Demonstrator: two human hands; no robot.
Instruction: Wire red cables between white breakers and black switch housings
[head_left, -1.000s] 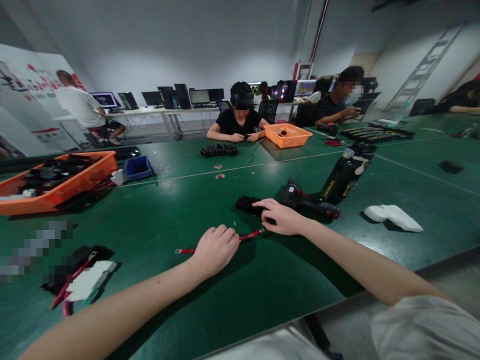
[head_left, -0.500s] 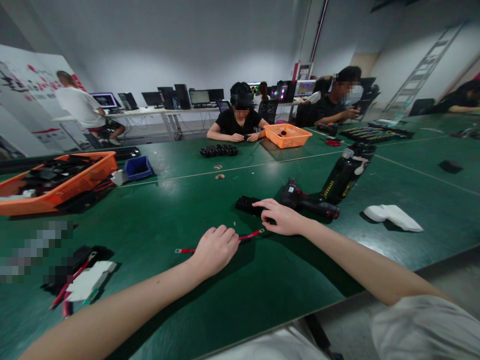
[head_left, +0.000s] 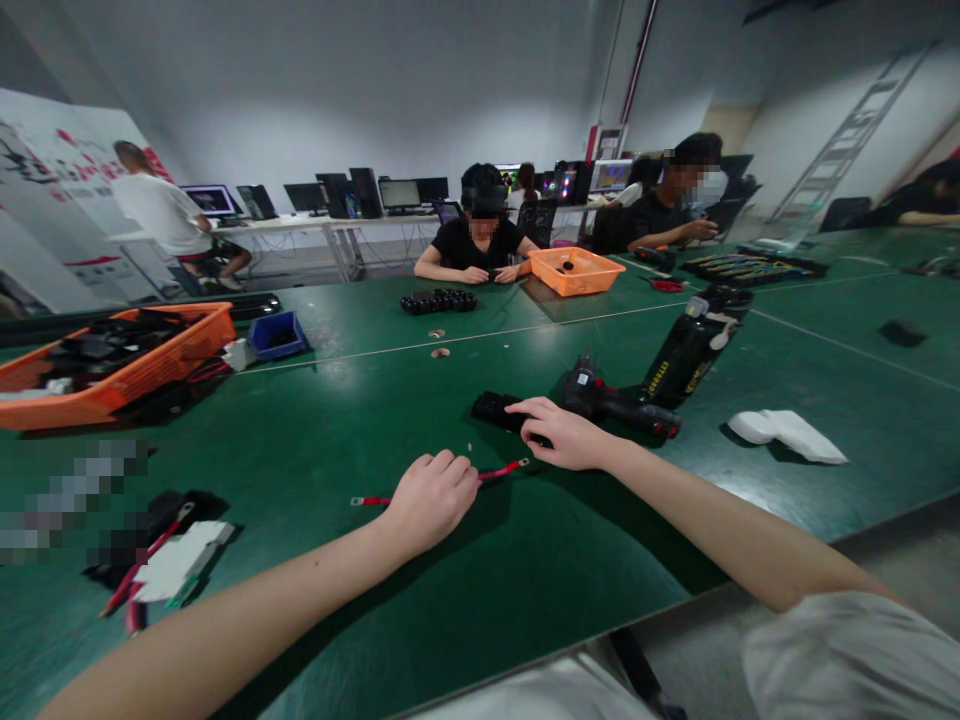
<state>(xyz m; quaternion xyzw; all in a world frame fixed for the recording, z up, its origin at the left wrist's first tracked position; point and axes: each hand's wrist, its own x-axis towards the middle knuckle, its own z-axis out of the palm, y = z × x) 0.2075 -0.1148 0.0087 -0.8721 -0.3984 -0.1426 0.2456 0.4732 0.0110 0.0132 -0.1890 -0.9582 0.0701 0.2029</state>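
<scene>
- Green tabletop spreads before us, with a grey wall behind a row of computers; the white panel at far left carries red and black markings we cannot read.
- We see our left hand curled over the middle of a red cable, whose metal-lugged ends show on either side; we cannot tell whether the fingers grip it.
- Our right hand is partly open, index finger reaching onto a black ribbed piece just beyond the cable, the thumb apart from that finger.
- Beside it we have a black power tool with a small white label, too small to read.
- Next to that, a black cylinder leans at a tilt, bearing yellow capital letters that we cannot make out for certain.
- To our right lies a white angled piece; to our left, a white block near other red leads.
</scene>
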